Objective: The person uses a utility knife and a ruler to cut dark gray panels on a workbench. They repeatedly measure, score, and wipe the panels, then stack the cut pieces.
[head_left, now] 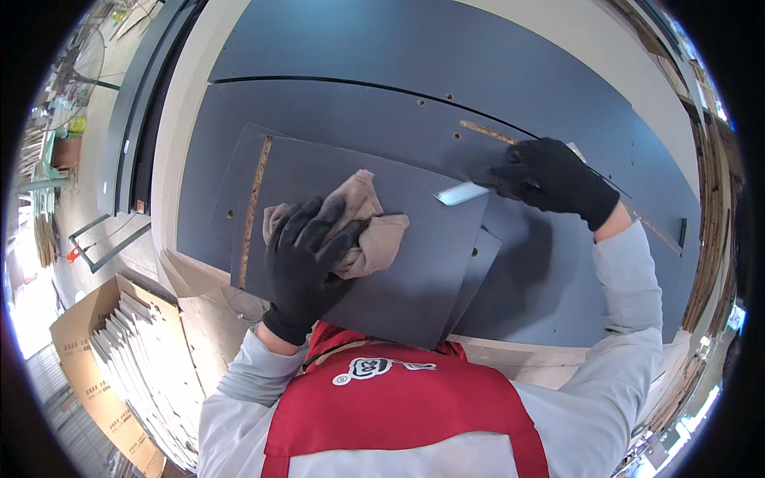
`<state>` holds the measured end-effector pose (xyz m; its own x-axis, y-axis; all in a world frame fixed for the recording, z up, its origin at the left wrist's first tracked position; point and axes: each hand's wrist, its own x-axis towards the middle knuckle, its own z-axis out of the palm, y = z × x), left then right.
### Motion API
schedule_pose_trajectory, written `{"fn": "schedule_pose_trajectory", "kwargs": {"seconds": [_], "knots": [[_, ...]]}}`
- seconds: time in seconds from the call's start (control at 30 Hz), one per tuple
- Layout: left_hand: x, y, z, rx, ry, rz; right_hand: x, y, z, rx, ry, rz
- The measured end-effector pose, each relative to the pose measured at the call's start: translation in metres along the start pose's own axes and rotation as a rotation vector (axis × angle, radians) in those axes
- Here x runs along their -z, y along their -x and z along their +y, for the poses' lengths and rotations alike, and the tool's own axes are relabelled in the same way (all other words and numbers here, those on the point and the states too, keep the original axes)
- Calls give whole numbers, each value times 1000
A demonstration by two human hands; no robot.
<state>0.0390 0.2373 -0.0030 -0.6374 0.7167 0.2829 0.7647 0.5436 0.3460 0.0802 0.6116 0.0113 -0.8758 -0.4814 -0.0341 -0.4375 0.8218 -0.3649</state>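
Note:
My left hand [307,263], in a black glove, presses its bent fingers on a crumpled beige cloth [378,243]. Beneath the cloth lies a dark grey panel [398,299] with a grooved strip of bare chipboard near its left edge. My right hand [550,179], also black-gloved, is over the panels to the right with its fingers curled in. At its fingertips, a flat shiny pale piece [460,193] like a blade shows over the panel's far right corner. The fingers are partly blurred, and what they close on is hidden.
Larger dark grey panels [382,40] with drilled holes and grooves lie underneath and beyond. A second small panel [482,255] sticks out from under the top one. At lower left stands an open cardboard box [103,382] of thin white pieces. Dark long panels [143,119] stand at far left.

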Motion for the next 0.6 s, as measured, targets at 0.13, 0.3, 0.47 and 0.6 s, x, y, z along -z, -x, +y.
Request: {"fn": "schedule_pose_trajectory", "kwargs": {"seconds": [0.13,0.3,0.47,0.6], "knots": [[-5,8,-4,-78,86,-1,-4,-56,-4,220,96,62],[-6,7,-4,-104,111,15,-26,-132,3,340,62,69],[-6,7,-4,-107,145,45,-37,-198,-5,394,74,58],[-7,9,-6,-123,138,50,-36,-232,-23,416,68,67]]}}
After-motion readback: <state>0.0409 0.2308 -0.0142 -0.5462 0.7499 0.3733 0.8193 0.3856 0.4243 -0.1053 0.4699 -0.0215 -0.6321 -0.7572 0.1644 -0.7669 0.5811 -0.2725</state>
